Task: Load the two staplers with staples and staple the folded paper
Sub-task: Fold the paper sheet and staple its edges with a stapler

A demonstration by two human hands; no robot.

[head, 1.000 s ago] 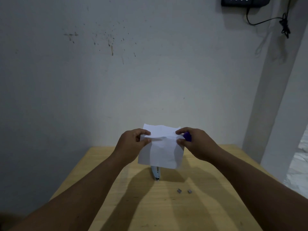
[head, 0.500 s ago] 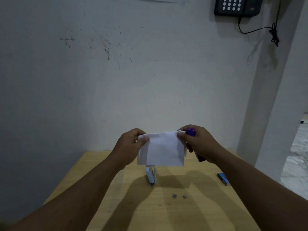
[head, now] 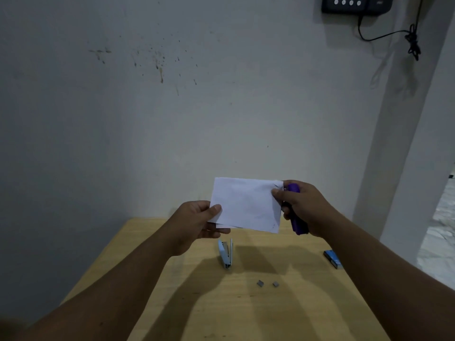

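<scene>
A folded white paper (head: 246,204) is held up above the wooden table (head: 246,311). My left hand (head: 194,225) pinches its lower left corner between thumb and fingers. My right hand (head: 305,207) grips a purple stapler (head: 296,217) and its thumb presses the paper's upper right edge. A light blue stapler (head: 226,255) lies on the table below the paper. Two small staple strips (head: 268,283) lie in front of it.
A blue staple box (head: 333,259) sits at the table's right edge. The grey wall stands right behind the table, with a black keypad (head: 354,3) and its cable high on the right. A white pillar (head: 403,143) rises to the right.
The paper went from half-unfolded to a flat folded rectangle and is raised higher. My left hand slid from its top edge down to the lower left corner. My head turned, bringing the staple box into view.
</scene>
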